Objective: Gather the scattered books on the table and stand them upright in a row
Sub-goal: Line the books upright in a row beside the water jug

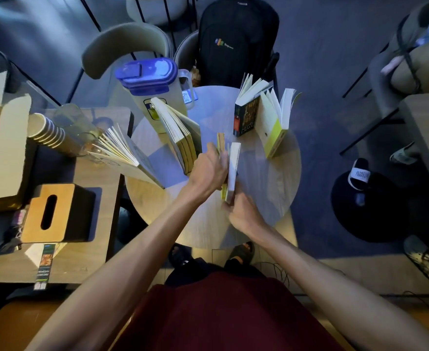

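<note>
On the round wooden table (pixel 266 198), both my hands grip a thin white and yellow book (pixel 233 168) standing on edge at the centre. My left hand (pixel 208 171) clasps its left side. My right hand (pixel 244 211) pinches its near end. A yellow-spined book (pixel 180 138) stands fanned open to the left, and a white book (pixel 124 153) stands splayed at the table's left edge. At the back right a dark book (pixel 246 115) and a white and lime book (pixel 276 127) stand open side by side.
A clear jug with a blue lid (pixel 147 77) stands at the table's back left. A black backpack (pixel 236 41) fills the chair behind. The side table on the left carries stacked paper cups (pixel 48 133), a tissue box (pixel 48 214) and a cardboard box (pixel 3 138).
</note>
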